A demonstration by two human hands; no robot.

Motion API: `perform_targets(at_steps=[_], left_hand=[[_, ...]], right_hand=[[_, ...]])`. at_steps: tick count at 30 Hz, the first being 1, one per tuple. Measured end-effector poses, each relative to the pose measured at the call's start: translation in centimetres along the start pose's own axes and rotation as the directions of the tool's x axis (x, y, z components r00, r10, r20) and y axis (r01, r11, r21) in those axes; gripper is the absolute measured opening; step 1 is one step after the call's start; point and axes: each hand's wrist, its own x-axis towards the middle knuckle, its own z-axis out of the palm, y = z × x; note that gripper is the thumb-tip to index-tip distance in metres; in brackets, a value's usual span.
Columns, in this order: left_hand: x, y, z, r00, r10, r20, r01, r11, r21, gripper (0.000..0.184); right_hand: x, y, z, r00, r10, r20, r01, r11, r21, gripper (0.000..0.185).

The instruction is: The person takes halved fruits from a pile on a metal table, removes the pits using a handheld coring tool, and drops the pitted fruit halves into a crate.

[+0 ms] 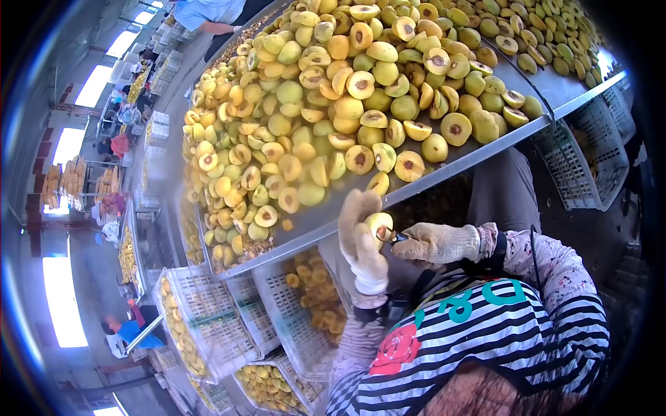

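Many halved yellow-green fruits (360, 84) with brown centres are heaped on a metal table (444, 168). In front of the table's edge, my left hand (361, 239), in a pale knitted glove, holds a halved fruit (379, 227) with its cut face turned to the right. My right hand (437, 243), in a similar glove, is closed around a small dark-handled tool (398, 238). The thin metal tip of the tool touches the brown centre of the held fruit. Both hands are close together above my lap.
Below the table at the left stand white crates (211, 326) with fruit, and an open crate (298, 326) holds more. Another white crate (570, 166) is at the right. A person in light blue (208, 14) works across the table; others are farther left.
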Motion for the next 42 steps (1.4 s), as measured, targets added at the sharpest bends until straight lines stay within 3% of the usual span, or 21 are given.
perform_targets(at_steps=[2,3,6,7,10,11,15,19,23,25,26,30,31,32,35,36,38,39,40,41,42], left_hand=[[-1.1,-1.4,-1.4,0.996,-0.077,-0.044,0.082,0.985,0.153,0.048],[-0.6,-0.8,-1.1,0.983,-0.181,-0.028,0.183,0.981,0.072,0.042],[1.7,1.5,-1.6,0.837,-0.525,0.152,0.517,0.851,0.09,0.038],[2.6,1.9,-1.9,0.767,-0.597,0.236,0.579,0.802,0.146,0.036],[2.6,3.1,-1.5,0.775,-0.562,0.289,0.562,0.822,0.091,0.037],[2.0,2.6,-1.3,0.838,-0.472,0.275,0.494,0.87,-0.01,0.038],[0.4,0.8,0.4,0.948,-0.311,-0.061,0.305,0.948,-0.093,0.043],[-0.2,1.2,0.6,0.97,-0.207,-0.124,0.202,0.978,-0.047,0.041],[0.8,2.9,-1.0,0.89,-0.38,0.253,0.425,0.891,-0.157,0.039],[2.9,3.5,-1.9,0.741,-0.524,0.42,0.564,0.825,0.034,0.037],[3.7,3.7,-2.2,0.648,-0.589,0.483,0.608,0.782,0.137,0.036],[4.5,3.6,-1.4,0.667,-0.545,0.507,0.708,0.676,-0.204,0.036],[4.1,3.2,-1.0,0.746,-0.537,0.394,0.634,0.755,-0.169,0.036],[4.2,2.9,-1.2,0.723,-0.552,0.416,0.64,0.762,-0.1,0.036],[4.9,3.0,-1.6,0.645,-0.616,0.453,0.613,0.771,0.175,0.037],[5.0,3.6,-1.2,0.648,-0.625,0.435,0.512,0.781,0.358,0.036],[5.4,4.5,-0.5,0.658,-0.634,0.407,0.248,0.693,0.677,0.036],[5.5,4.3,-1.2,0.658,-0.644,0.39,0.419,0.743,0.522,0.037],[5.0,2.8,-2.3,0.698,-0.553,0.454,0.515,0.829,0.218,0.041],[4.0,1.9,-2.9,0.794,-0.442,0.417,0.482,0.876,0.01,0.045],[2.8,1.3,-2.9,0.874,-0.335,0.351,0.418,0.888,-0.194,0.048]], right_hand=[[0.3,0.8,0.8,0.994,0.06,0.091,-0.073,0.987,0.143,0.046],[0.5,0.9,0.8,0.999,0.034,0.033,-0.034,0.999,0.005,0.048],[1.2,2.3,1.5,0.866,-0.473,-0.162,0.399,0.85,-0.345,0.049],[0.9,2.2,1.2,0.91,-0.391,-0.134,0.326,0.878,-0.351,0.05],[0.4,1.1,1.2,0.929,-0.355,-0.102,0.294,0.878,-0.377,0.05],[-0.1,0.2,0.8,0.99,-0.132,-0.046,0.115,0.958,-0.264,0.052],[0.7,1.5,2.7,0.89,-0.358,-0.284,0.311,0.93,-0.198,0.056],[0.4,1.0,3.1,0.929,-0.282,-0.241,0.242,0.952,-0.186,0.054],[0.3,2.4,2.7,0.914,-0.367,-0.174,0.306,0.904,-0.3,0.045],[0.5,2.8,2.8,0.869,-0.463,-0.178,0.394,0.862,-0.318,0.041],[0.5,2.6,2.8,0.905,-0.402,-0.142,0.349,0.89,-0.292,0.04],[-0.1,1.0,1.2,0.983,-0.175,0.054,0.179,0.98,-0.081,0.043],[-0.1,1.0,1.1,0.985,-0.171,-0.001,0.169,0.973,-0.156,0.044],[-0.1,0.9,1.3,0.984,-0.167,-0.056,0.151,0.963,-0.223,0.044],[0.7,2.1,2.1,0.884,-0.427,-0.191,0.322,0.852,-0.413,0.046],[0.6,1.0,1.9,0.952,-0.229,-0.202,0.104,0.866,-0.488,0.047],[0.9,1.7,1.8,0.946,-0.278,-0.166,0.183,0.881,-0.437,0.047],[0.9,1.5,1.6,0.938,-0.304,-0.169,0.218,0.892,-0.396,0.048],[0.8,1.2,1.7,0.929,-0.328,-0.173,0.253,0.902,-0.351,0.048],[0.7,0.8,1.7,0.917,-0.356,-0.182,0.291,0.907,-0.305,0.048],[0.6,0.3,1.5,0.959,-0.217,-0.18,0.177,0.961,-0.211,0.049]])
